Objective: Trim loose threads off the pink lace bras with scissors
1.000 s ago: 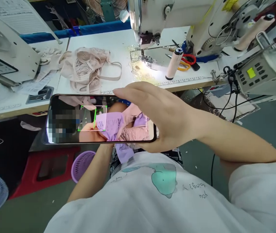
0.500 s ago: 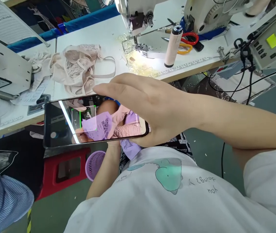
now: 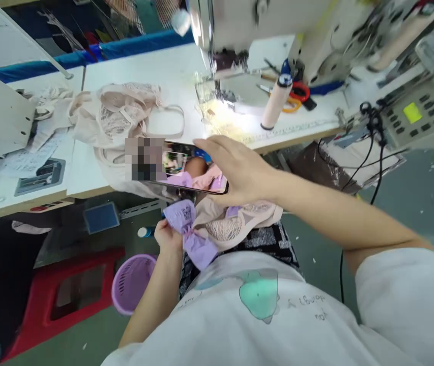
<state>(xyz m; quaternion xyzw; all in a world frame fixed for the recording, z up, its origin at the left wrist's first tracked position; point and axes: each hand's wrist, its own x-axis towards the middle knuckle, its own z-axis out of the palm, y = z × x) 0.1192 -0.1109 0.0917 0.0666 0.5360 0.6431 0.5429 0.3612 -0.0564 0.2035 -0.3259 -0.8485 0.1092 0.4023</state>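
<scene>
My right hand point(image 3: 239, 170) grips a smartphone point(image 3: 186, 168) flat, screen up, over my lap near the table's front edge. Its screen shows a camera picture of purple paper and pink fabric. Below the phone my left hand point(image 3: 168, 236) is closed on a purple paper tag point(image 3: 192, 236). The tag lies against a beige lace garment point(image 3: 235, 221) resting on my lap.
A white sewing machine point(image 3: 247, 25) with a lit needle area stands on the white table point(image 3: 155, 66). A beige lace pile point(image 3: 117, 114), a thread spool point(image 3: 276, 99) and red scissors point(image 3: 298, 94) lie there. Below left are a purple basket point(image 3: 133, 282) and red stool point(image 3: 67, 295). A control box point(image 3: 411, 114) hangs right.
The phone has moved away from the camera, forward and down toward the table edge, so my left hand with the purple tag and the garment now show beneath it.
</scene>
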